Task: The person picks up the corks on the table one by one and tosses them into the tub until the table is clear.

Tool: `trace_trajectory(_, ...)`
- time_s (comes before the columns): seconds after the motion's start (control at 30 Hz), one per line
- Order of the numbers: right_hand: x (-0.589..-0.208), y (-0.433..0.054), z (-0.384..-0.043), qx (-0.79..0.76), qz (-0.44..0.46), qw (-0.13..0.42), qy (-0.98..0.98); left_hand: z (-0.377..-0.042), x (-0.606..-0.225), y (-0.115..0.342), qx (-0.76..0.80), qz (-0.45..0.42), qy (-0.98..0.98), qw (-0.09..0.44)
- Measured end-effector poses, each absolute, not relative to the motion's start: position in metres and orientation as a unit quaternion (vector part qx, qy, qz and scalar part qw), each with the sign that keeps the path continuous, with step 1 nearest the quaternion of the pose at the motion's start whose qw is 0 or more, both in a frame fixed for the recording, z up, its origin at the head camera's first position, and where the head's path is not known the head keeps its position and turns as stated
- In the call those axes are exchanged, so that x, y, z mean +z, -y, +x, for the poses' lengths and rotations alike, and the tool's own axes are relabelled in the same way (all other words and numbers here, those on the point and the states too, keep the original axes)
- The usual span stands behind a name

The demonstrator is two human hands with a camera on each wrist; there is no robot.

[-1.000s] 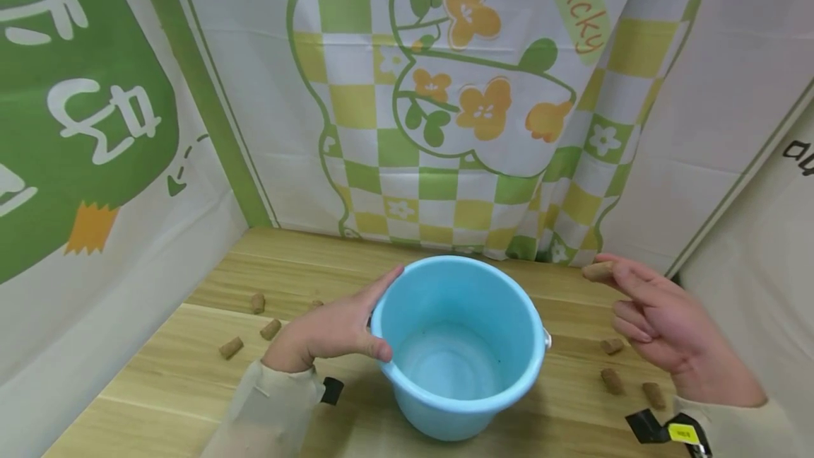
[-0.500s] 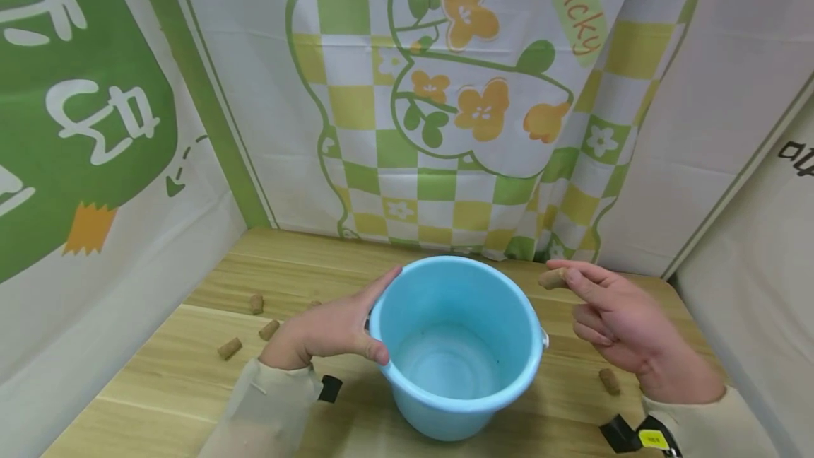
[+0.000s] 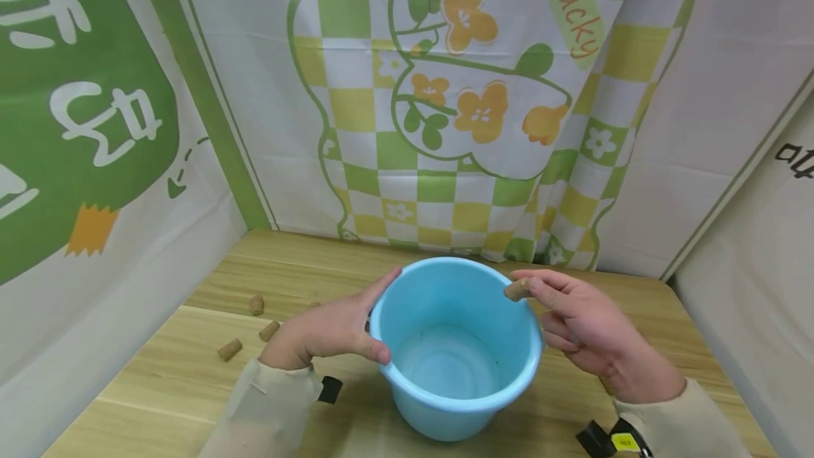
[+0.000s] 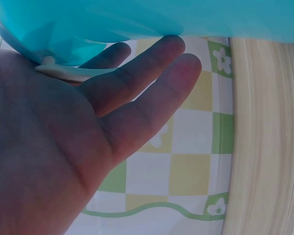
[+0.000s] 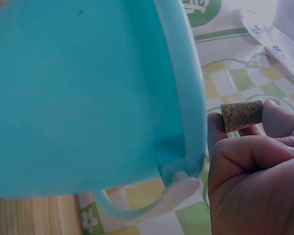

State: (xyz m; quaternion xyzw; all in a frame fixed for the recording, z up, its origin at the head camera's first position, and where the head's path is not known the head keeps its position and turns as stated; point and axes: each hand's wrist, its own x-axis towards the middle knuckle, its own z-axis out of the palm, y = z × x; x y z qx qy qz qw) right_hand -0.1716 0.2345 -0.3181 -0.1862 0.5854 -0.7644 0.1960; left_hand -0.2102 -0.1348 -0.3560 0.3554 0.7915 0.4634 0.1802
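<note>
A light blue bucket [image 3: 454,419] stands upright on the wooden table in the head view; its visible floor bears no corks. At its left side my left hand [image 3: 337,327] holds the rim, thumb at the front edge and fingers along the outer wall. The left wrist view has these fingers [image 4: 152,73] spread against the blue wall [image 4: 210,19]. Between thumb and fingertips my right hand [image 3: 588,324] pinches a cork [image 3: 517,290], which overlaps the bucket's right rim in the head view. The right wrist view shows this cork [image 5: 241,116] beside the rim [image 5: 188,83].
Several corks lie on the table [image 3: 152,380] left of the bucket, including one cork [image 3: 229,350] nearest the front. The bucket's handle [image 5: 137,210] hangs at its outer side. A printed cloth [image 3: 445,182] closes off the back, with more cloth walls on both sides.
My right hand has moved left with the pinched cork, from beyond the bucket's right side to its right rim. My left hand and the bucket have stayed in place.
</note>
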Motion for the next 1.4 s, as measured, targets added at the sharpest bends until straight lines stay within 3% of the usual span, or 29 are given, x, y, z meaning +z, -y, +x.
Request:
trace_trajectory(0.2, -0.321, -0.228, -0.174, -0.768, -0.212, 0.216, -0.565, -0.211, -0.355, 0.135, 0.464, 0.353, -0.791, 0.185)
trace_trajectory(0.8, -0.315, -0.225, -0.175, -0.718, -0.143, 0.204, -0.650, -0.211, -0.355, 0.136, 0.459, 0.346, -0.797, 0.185)
trace_trajectory(1.4, -0.312, -0.219, -0.174, -0.686, -0.134, 0.203, -0.686, -0.209, -0.355, 0.134, 0.464, 0.353, -0.791, 0.184)
